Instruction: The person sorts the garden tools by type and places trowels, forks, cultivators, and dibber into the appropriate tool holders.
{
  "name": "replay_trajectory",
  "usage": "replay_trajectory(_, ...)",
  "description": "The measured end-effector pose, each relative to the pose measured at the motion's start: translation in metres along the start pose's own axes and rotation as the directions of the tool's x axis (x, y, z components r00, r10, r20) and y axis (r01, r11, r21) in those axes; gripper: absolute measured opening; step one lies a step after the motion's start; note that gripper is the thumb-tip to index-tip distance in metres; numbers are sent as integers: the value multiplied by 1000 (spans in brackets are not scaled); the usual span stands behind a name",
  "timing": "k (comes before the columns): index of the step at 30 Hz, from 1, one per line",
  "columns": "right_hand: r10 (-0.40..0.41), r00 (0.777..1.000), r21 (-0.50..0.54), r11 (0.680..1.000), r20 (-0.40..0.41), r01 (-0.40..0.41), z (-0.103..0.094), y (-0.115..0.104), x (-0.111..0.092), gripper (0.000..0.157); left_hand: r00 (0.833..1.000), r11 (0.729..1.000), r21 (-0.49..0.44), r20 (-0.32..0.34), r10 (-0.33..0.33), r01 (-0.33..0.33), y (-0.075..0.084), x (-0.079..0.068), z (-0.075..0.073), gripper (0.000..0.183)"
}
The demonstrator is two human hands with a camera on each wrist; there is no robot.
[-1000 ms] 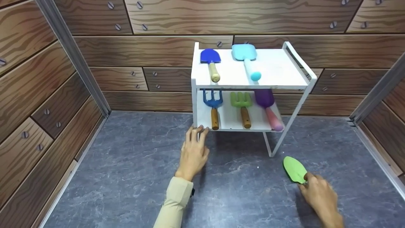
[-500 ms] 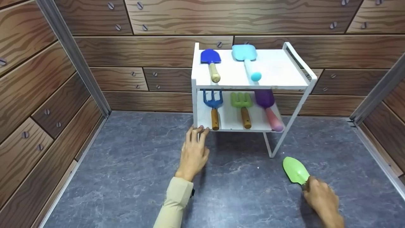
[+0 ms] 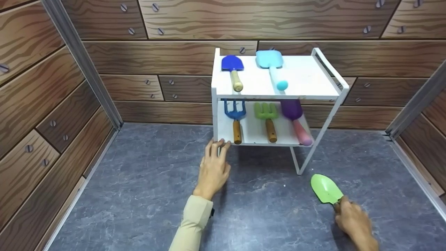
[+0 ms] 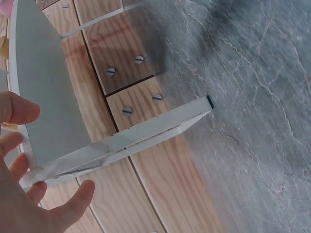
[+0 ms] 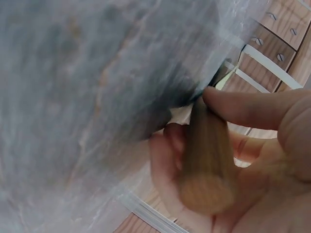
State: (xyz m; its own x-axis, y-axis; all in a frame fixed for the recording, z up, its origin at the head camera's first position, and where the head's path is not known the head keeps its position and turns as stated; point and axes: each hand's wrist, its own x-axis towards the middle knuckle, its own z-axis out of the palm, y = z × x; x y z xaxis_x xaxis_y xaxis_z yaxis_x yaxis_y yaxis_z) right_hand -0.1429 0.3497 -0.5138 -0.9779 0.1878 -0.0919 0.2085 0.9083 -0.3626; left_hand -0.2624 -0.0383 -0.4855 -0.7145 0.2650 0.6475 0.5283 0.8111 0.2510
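My right hand (image 3: 354, 220) grips the wooden handle (image 5: 206, 165) of a light green hand trowel (image 3: 325, 189). Its blade points up and left, in front of the white two-tier rack (image 3: 310, 76); the fingers cover most of the handle in the head view. At the rack's front left corner, my left hand (image 3: 212, 170) touches the lower shelf's edge and the leg, fingers spread and slightly bent. On the top shelf lie a blue shovel (image 3: 232, 63) and a light blue scoop (image 3: 270, 60). Below are a blue hand fork (image 3: 235, 111), a green hand fork (image 3: 266, 111) and a purple scoop (image 3: 292, 109).
The rack stands on a grey marbled floor (image 3: 139, 195), close to the wood-patterned back wall (image 3: 167, 55). Similar plank-patterned walls rise on the left (image 3: 38, 115) and right (image 3: 428, 129), with metal strips at the corners.
The right hand has drawn slightly back and to the right along the trowel, and the blade now lies a little lower in view. The left hand stays at the rack's corner.
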Motion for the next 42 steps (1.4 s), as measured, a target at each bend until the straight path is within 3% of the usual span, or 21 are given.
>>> replay_trajectory(4, 25, 1000, 10, 1000, 18, -26, -1, -1, 1, 49, 1000, 1000, 3, -3, 1, -1, 0, 0, 0, 62)
replay_trajectory(7, 42, 999, 33, 999, -11, -42, -1, -3, 1, 53, 1000, 1000, -1, -7, 1, -1, 0, 0, 0, 62)
replay_trajectory(10, 36, 995, 60, 998, -94, -31, 0, -6, -1, 46, 1000, 1000, -12, -1, -6, 6, 1, 0, -1, 62)
replay_trajectory(13, 11, 976, 87, 996, -216, 8, 3, -11, -3, 38, 1000, 1000, -21, 3, -14, 14, 1, -1, -1, 62)
replay_trajectory(17, -21, 927, 113, 991, -374, 68, 6, -15, -6, 30, 1000, 1000, -21, 9, -18, 19, 1, -1, -1, 62)
replay_trajectory(24, -91, 808, 114, 975, -583, 192, 7, -20, -5, 23, 1000, 1000, -18, 2, -13, 13, 1, -1, 0, 63)
replay_trajectory(38, -196, 629, 68, 927, -752, 369, 0, -33, -3, 30, 1000, 1000, -4, 21, -20, 20, 1, -1, 0, 63)
replay_trajectory(42, -202, 599, 63, 918, -775, 391, -3, -36, -3, 30, 1000, 1000, -12, 11, -14, 14, 1, -1, -1, 62)
